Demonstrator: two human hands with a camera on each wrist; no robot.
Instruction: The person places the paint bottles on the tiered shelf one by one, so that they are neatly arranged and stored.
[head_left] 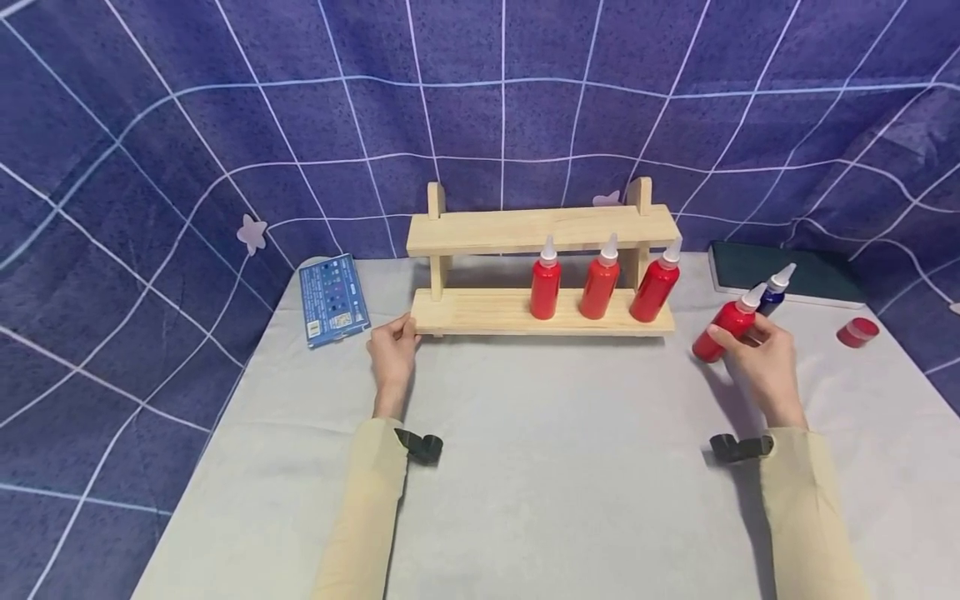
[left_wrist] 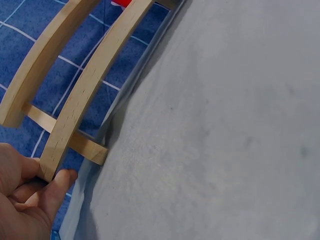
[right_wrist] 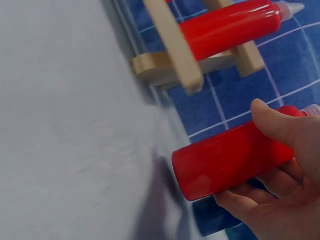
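Note:
A two-tier wooden rack (head_left: 480, 312) stands at the back of the table. My left hand (head_left: 393, 350) pinches the left end of its lower board (left_wrist: 82, 100) between thumb and fingers. On the right part of that board stand three red squeeze bottles (head_left: 545, 290) with white pointed caps. To the right of the rack, my right hand (head_left: 761, 358) grips another red squeeze bottle (right_wrist: 225, 157), thumb on one side and fingers on the other. Whether its base touches the table I cannot tell. Just behind it is a blue squeeze bottle (head_left: 776, 287), partly hidden by the red one and the hand.
A small red jar (head_left: 857, 332) is at the far right. Behind it lies a dark green book or flat box (head_left: 810, 271). At the back left is a blue printed box (head_left: 334, 298). A blue gridded curtain (head_left: 480, 117) hangs behind the white-covered table (head_left: 555, 483).

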